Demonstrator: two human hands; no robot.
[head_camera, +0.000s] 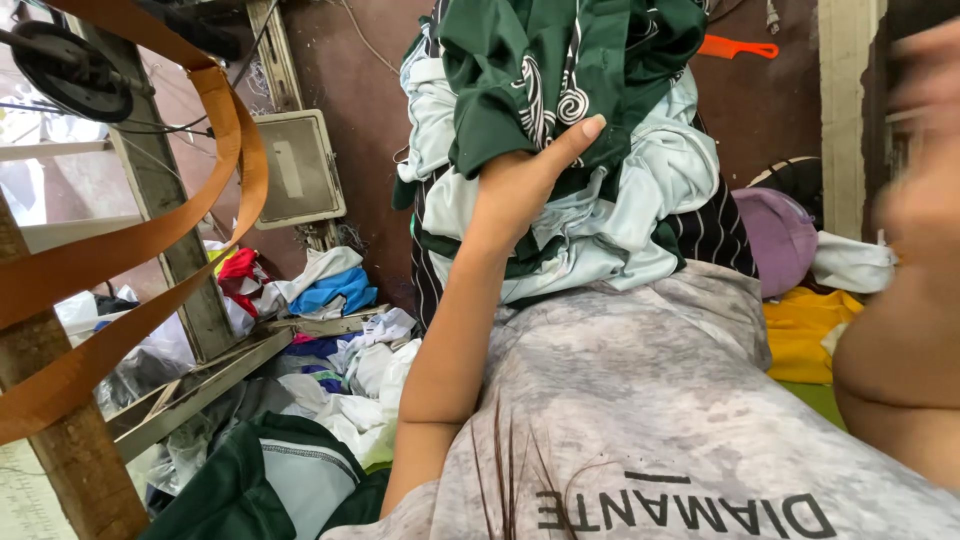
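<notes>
From the head view, a bundle of dark green, pale blue and black-striped fabric garments (560, 130) is being carried, propped up against the grey marbled shirt (640, 400) with the left hand (520, 180) closed into its underside, thumb out. The right hand (925, 150) is just a blur at the frame's right edge, so its grip can't be told. Next, the bundle probably needs steadying with that free hand before being set down.

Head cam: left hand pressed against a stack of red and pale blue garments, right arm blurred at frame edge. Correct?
Not quite. The head view shows the left hand pressed against a stack of green and pale blue garments, not red. The right arm is indeed blurred at the frame's right edge.
</notes>
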